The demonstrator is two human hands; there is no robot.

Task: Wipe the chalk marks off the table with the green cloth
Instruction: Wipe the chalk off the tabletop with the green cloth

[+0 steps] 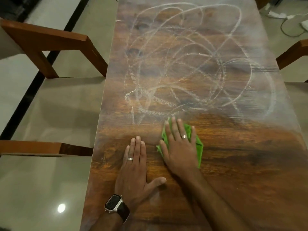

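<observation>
White chalk marks (183, 67), looping scribbles, cover the middle and far part of the brown wooden table (241, 164). The near strip of the table shows bare wood grain. My right hand (179, 144) lies flat, fingers spread, pressing the folded green cloth (199, 147) onto the table just below the nearest chalk loops. Most of the cloth is hidden under the palm. My left hand (135, 170) rests flat on the bare wood to the left of the cloth, holding nothing; it wears a ring and a wristwatch.
Wooden chairs stand on both sides: two on the left (50, 45) (45, 147) and one on the right (293, 54). A glossy tiled floor (41, 180) lies to the left. White cables and a plug (283, 15) lie on the floor at far right.
</observation>
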